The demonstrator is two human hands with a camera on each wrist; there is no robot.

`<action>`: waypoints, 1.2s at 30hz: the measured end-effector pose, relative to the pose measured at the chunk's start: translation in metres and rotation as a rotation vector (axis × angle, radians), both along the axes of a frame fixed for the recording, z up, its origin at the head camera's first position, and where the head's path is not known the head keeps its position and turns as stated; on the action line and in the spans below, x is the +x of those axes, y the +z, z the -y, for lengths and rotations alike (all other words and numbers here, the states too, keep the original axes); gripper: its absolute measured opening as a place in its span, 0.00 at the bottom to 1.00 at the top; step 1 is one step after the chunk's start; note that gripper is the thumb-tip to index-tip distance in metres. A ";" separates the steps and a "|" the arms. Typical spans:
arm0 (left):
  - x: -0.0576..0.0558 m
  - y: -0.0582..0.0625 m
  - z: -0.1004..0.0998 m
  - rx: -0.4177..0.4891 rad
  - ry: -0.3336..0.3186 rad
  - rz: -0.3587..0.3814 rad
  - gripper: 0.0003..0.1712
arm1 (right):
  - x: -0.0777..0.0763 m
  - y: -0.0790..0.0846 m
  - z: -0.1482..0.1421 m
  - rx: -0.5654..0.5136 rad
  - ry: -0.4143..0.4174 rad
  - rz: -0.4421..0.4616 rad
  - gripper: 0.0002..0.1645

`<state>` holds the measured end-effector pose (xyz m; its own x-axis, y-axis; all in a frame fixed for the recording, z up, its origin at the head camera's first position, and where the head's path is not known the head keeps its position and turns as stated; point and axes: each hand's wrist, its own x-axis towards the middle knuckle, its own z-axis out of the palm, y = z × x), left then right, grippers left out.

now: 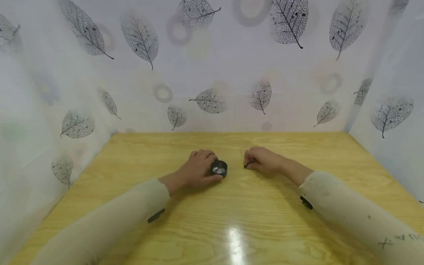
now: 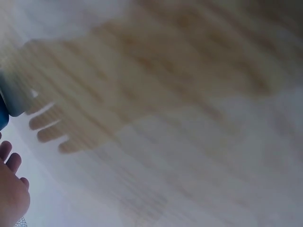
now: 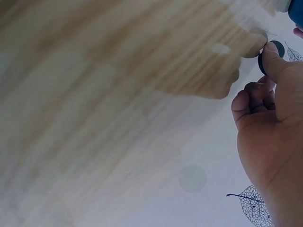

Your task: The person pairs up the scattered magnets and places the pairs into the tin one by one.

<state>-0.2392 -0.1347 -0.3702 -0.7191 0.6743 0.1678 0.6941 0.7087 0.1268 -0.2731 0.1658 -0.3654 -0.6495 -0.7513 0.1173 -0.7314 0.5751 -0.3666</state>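
Left of the table's middle, my left hand [image 1: 198, 169] grips a small round cup-like container [image 1: 219, 162] with a black rim, thumb on the near side and fingers on the far side. Its inside looks pale and shiny. From the left wrist, the container's side [image 2: 3, 113] appears blue, with the fingers of the left hand [image 2: 12, 189] partly in frame. A short gap to the right, my right hand [image 1: 263, 160] pinches a small black piece [image 1: 245, 166] between thumb and forefinger. Seen from the right wrist, this black piece [image 3: 277, 48] is round and disc-like, partly covered by the thumb.
Both hands are over a glossy wood-grain table [image 1: 212, 213], which mirrors them in the wrist views. A pale leaf-print curtain [image 1: 232, 73] encloses the back and both sides. Small black devices stick out below the left sleeve [image 1: 116, 217] and right sleeve [image 1: 351, 213].
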 end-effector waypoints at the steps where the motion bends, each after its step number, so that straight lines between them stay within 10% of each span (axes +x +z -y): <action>1: 0.000 0.000 0.000 -0.003 0.001 0.003 0.39 | 0.000 0.000 0.000 -0.002 0.001 0.002 0.05; 11: -0.003 0.000 0.001 0.011 -0.006 0.039 0.39 | 0.000 0.002 0.001 -0.023 -0.015 0.009 0.04; 36: -0.005 -0.004 -0.006 0.000 0.036 0.055 0.38 | -0.003 0.003 0.028 -0.210 0.003 -0.307 0.08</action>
